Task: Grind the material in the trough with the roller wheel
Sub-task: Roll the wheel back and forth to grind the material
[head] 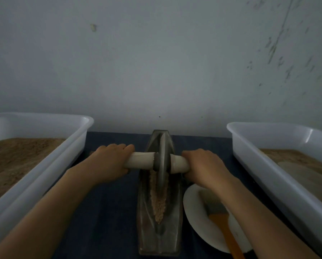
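In the long dark metal trough, over coarse tan material, stands the heavy-looking, rigid grey roller wheel, left hand and right hand each gripping its pale wooden axle handle.

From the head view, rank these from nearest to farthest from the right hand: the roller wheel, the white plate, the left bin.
1. Roller wheel: just inward of the right hand, which grips its handle.
2. White plate: below the right forearm, nearer the camera.
3. Left bin: far across, beyond the left hand.
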`<action>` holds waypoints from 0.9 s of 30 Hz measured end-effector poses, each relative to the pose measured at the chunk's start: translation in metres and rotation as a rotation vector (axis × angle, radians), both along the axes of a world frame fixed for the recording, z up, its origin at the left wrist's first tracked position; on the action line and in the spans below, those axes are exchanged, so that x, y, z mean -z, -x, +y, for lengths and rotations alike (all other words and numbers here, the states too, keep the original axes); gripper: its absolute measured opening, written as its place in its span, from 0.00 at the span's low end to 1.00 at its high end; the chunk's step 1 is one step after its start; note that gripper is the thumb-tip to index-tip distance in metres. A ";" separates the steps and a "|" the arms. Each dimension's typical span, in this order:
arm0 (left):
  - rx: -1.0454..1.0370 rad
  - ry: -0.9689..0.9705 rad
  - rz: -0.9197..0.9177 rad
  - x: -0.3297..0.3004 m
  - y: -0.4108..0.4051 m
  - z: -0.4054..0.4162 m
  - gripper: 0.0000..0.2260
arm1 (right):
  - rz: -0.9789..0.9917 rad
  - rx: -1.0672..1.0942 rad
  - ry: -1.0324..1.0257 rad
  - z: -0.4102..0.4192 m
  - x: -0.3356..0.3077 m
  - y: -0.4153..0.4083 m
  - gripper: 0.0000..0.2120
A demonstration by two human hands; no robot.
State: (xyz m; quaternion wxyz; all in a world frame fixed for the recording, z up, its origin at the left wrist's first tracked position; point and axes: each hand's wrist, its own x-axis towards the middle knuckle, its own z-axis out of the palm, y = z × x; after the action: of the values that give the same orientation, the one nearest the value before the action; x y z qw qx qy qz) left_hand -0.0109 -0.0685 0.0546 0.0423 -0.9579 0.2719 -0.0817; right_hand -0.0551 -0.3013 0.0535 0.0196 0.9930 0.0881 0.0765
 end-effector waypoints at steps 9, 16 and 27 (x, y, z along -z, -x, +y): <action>0.122 -0.080 0.515 -0.040 0.036 0.010 0.10 | 0.421 -0.076 -0.050 0.002 -0.028 0.037 0.10; 0.012 -0.008 0.301 -0.017 0.017 0.003 0.12 | 0.194 0.012 0.021 0.004 -0.009 0.007 0.12; -0.018 0.114 -0.256 0.018 -0.003 -0.004 0.16 | -0.269 0.029 0.008 0.002 0.019 -0.012 0.07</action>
State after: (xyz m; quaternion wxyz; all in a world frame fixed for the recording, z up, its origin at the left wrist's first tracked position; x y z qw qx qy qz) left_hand -0.0080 -0.0722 0.0369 0.0226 -0.9430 0.2504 -0.2181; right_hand -0.0434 -0.2994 0.0350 0.0363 0.9748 0.0708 0.2083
